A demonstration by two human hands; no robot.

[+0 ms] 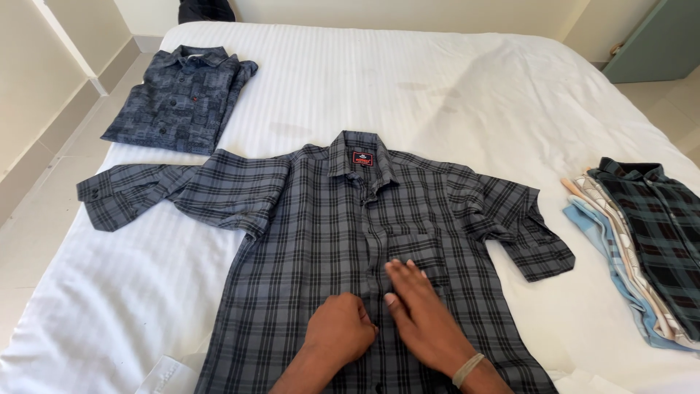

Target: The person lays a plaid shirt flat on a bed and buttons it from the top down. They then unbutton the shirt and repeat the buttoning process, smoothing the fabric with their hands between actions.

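A: What are the hands doing just now?

B: Both rest on the front of the grey plaid shirt (328,241), low down along its button strip. The left hand (339,328) is curled into a loose fist, knuckles on the cloth; I can't tell whether it pinches anything underneath. The right hand (419,306) lies flat, fingers spread and pointing up toward the chest pocket (417,252), holding nothing.

A: And where does the shirt itself lie?

B: Face up on the white bed (408,80), collar away from the person, one sleeve stretched out to the left, the other bunched at the right.

A: How would you do this step well?

B: As I judge it, keep the flat palm pressing outward from the button strip so the front panels lie even and the strip runs straight, while the fist pins the cloth against sliding. That folded left sleeve wants smoothing too.

A: Anything else about?

B: A folded dark blue patterned shirt (179,98) at the far left corner, well apart, and a stack of folded shirts (642,248) at the right edge of the bed.
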